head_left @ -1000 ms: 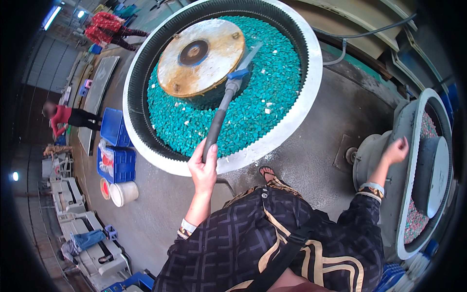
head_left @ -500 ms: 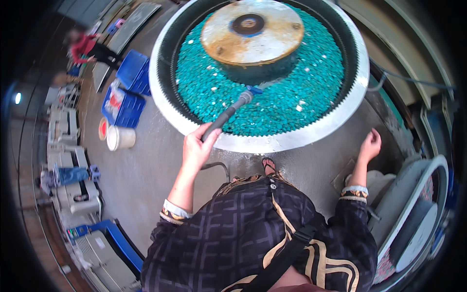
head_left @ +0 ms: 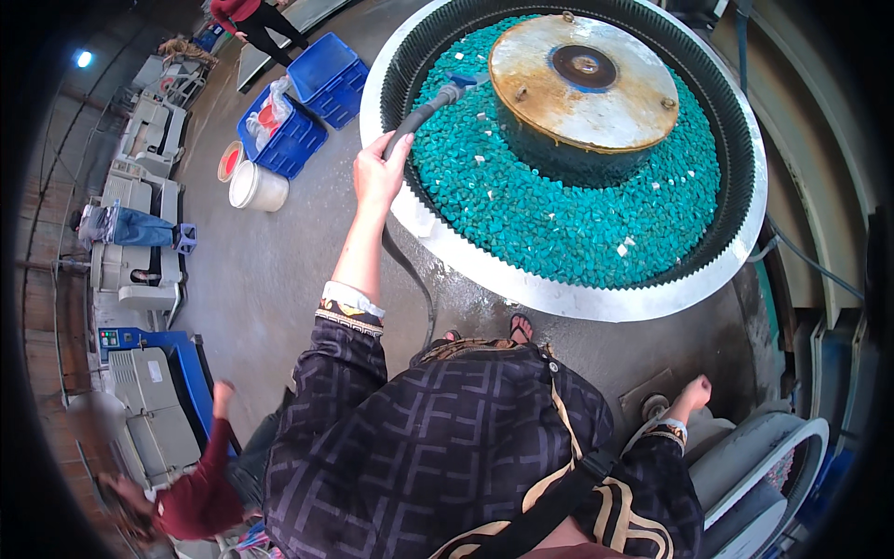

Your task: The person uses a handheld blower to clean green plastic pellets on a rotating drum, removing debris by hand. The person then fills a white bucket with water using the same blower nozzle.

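Note:
My left hand (head_left: pixel 380 172) is wrapped round a black hose (head_left: pixel 414 119) with a grey fitting and a blue valve tip (head_left: pixel 460 81). The tip is held over the left part of a big round tub (head_left: pixel 577 306), and a faint spray seems to leave it. Inside the tub, wet turquoise-green pebbles (head_left: pixel 559 228) with a few white pieces surround a rusty-topped drum (head_left: pixel 531 84). My right hand (head_left: pixel 691 393) hangs low at the right, away from the tub, its fingers curled with nothing seen in them.
Blue crates (head_left: pixel 328 79) and a white bucket (head_left: pixel 258 187) stand left of the tub. A second tub (head_left: pixel 778 456) is at the lower right. One person in a red top (head_left: pixel 200 494) is at the lower left, another (head_left: pixel 270 33) beyond the crates. Grey machines (head_left: pixel 149 219) line the left.
The view has swung, shifting the tub rightward. My left hand has brought the hose tip from the pebbles before the drum to the tub's left side. A person has appeared at the lower left.

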Motion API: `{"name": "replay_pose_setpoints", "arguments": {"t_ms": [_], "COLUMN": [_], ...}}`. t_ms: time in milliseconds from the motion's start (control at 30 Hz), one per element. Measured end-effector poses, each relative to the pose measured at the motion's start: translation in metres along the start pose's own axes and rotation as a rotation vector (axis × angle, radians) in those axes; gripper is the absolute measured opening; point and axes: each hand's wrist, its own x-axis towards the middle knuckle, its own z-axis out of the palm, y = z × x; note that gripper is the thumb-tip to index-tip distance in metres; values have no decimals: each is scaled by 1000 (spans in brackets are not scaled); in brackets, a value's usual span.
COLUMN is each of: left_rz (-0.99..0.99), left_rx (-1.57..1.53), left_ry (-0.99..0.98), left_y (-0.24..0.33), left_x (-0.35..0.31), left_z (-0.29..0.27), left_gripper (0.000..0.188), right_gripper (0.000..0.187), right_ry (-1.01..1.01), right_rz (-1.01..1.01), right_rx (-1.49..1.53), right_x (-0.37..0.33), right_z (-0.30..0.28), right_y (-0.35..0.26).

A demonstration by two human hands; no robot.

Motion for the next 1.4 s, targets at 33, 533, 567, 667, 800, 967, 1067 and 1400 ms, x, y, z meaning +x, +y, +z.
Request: {"name": "replay_pose_setpoints", "arguments": {"t_ms": [33, 533, 567, 667, 800, 967, 1067, 1400], "left_rz": [-13, -190, -181, -221, -264, -253, -302, -281], "left_rx": [-1, -150, -156, -115, -62, -135, -168, -154], "left_ry": [6, -306, -338, -400, -376, -364, -352, -440], "left_y": [-4, 4, 6, 6, 1, -2, -8, -3], "left_x": [2, -56, -57, -68, -89, -94, -101, -93], "left_z": [-3, -53, -48, -42, -46, -40, -43, -35], "left_gripper": [39, 33, 33, 34, 33, 29, 30, 31], "right_gripper": [28, 31, 39, 73, 90, 94, 95, 71], "right_ry": [6, -283, -413, -702, -660, -828, -972, -1780], "right_rz": [111, -785, -783, -427, -97, -22, 48, -173], "right_rx": [-83, 314, 164, -457, -475, -406, -184, -48], "right_x": [6, -36, -4, -1, -81, -132, -206, -330], "right_z": [5, -3, 54, 163, 189, 220, 200, 147], "right_y": [15, -341, -343, -356, -365, -354, -361, -421]}}
